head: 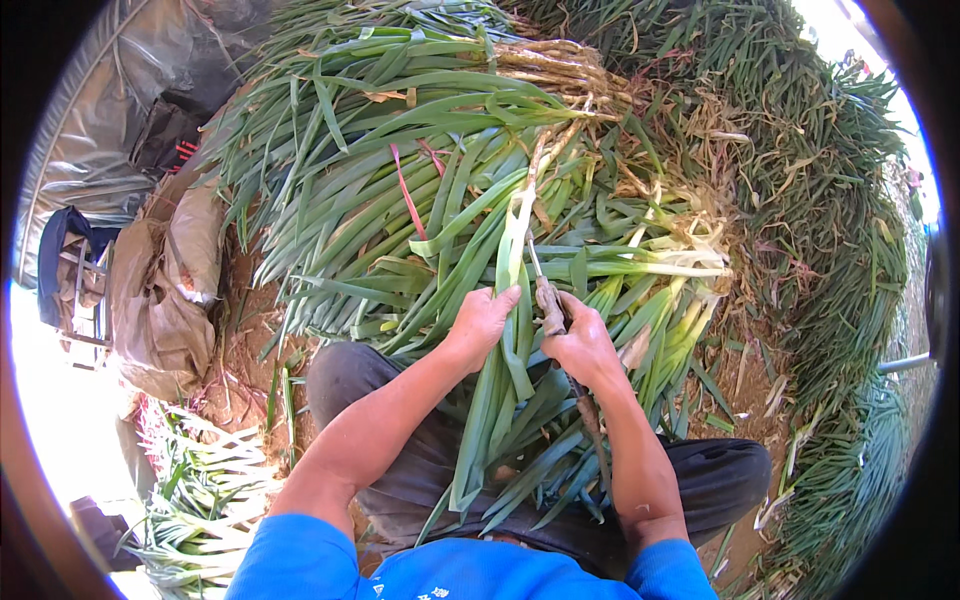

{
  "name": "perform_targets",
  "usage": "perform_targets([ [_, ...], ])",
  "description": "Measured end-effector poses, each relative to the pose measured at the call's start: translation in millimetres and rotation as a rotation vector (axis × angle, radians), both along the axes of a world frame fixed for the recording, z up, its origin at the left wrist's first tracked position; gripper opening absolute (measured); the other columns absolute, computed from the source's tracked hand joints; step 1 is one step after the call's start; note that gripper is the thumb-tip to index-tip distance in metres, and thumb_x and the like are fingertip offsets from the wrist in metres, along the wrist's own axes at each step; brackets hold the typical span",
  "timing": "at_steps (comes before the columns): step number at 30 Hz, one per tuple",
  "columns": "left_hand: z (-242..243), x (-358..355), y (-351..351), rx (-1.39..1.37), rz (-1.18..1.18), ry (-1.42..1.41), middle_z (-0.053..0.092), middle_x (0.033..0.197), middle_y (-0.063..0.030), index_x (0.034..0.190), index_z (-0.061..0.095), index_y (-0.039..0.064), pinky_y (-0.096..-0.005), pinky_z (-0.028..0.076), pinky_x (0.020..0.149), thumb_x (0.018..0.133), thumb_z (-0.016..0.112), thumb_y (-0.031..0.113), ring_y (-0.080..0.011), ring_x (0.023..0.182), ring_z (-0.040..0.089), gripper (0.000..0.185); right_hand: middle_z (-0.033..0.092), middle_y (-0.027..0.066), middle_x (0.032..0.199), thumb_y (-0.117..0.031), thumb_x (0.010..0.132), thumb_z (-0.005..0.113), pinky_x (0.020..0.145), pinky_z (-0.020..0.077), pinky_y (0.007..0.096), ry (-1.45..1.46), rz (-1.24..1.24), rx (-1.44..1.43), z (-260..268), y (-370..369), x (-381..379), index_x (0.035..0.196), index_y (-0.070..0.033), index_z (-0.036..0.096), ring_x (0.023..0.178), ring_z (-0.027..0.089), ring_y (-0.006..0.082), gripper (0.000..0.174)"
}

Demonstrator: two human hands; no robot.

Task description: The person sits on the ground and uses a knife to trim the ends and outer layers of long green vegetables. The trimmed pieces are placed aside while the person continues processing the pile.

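My left hand [484, 322] is closed around a green onion stalk [516, 232] whose white, root-end part points away from me and whose leaves hang over my lap. In my right hand [583, 337] is the wrapped handle of a tool [550, 304] with a thin metal tip against or very near the stalk; a hose [591, 427] runs from the handle back beside my right forearm. More green onions with pale stems [686, 266] lie to the right of the tool, their leaves reaching across my lap. Beyond my hands spreads a large heap of leafy green onions [360, 187].
Bundled green onions [832, 225] line the right side. Trimmed onions [202, 517] lie at lower left. On the left are a brown sack [161, 330], a small metal-framed stool [82, 300] and plastic sheeting [97, 127]. My bent knees flank the leaves over bare soil.
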State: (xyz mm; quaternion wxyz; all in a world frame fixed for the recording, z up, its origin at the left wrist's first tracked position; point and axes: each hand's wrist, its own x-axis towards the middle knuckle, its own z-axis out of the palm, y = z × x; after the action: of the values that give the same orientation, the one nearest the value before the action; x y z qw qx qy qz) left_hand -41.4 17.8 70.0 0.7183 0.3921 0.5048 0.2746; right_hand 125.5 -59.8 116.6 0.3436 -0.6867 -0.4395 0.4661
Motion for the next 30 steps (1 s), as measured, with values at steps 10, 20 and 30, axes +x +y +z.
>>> perform_targets([
  [10, -3.3, -4.6, -2.9, 0.017, -0.033, 0.068, 0.068, 0.096, -0.008, 0.111, 0.065, 0.0, -0.0364, 0.051, 0.08, 0.111, 0.053, 0.047, -0.0167, 0.086, 0.062, 0.049, 0.064, 0.0072, 0.084, -0.009, 0.073, 0.069, 0.069, 0.0485, 0.0314, -0.092, -0.058, 0.131, -39.5, 86.2, 26.2, 0.127, 0.005, 0.066, 0.074, 0.058, 0.0168, 0.056],
  [20, 18.7, 0.8, -5.5, -0.068, 0.063, 0.099, 0.057, 0.083, -0.0034, 0.093, 0.06, 0.004, -0.0348, 0.046, 0.075, 0.113, 0.047, 0.05, -0.0141, 0.079, 0.051, 0.052, 0.068, 0.0153, 0.081, -0.011, 0.072, 0.07, 0.067, 0.0538, 0.0404, -0.139, -0.063, 0.085, -61.5, 180.4, 50.6, 0.113, 0.006, 0.068, 0.07, 0.066, 0.0266, 0.045],
  [30, 10.9, 10.0, -9.7, 0.327, -0.289, 0.26, 0.06, 0.081, -0.0079, 0.105, 0.062, -0.002, -0.0394, 0.048, 0.073, 0.112, 0.052, 0.043, -0.0204, 0.074, 0.051, 0.046, 0.068, 0.0102, 0.084, -0.012, 0.075, 0.074, 0.057, 0.0539, 0.0337, 0.176, -0.151, 0.175, -76.3, 164.4, 66.3, 0.13, 0.008, 0.062, 0.064, 0.066, 0.018, 0.06],
])
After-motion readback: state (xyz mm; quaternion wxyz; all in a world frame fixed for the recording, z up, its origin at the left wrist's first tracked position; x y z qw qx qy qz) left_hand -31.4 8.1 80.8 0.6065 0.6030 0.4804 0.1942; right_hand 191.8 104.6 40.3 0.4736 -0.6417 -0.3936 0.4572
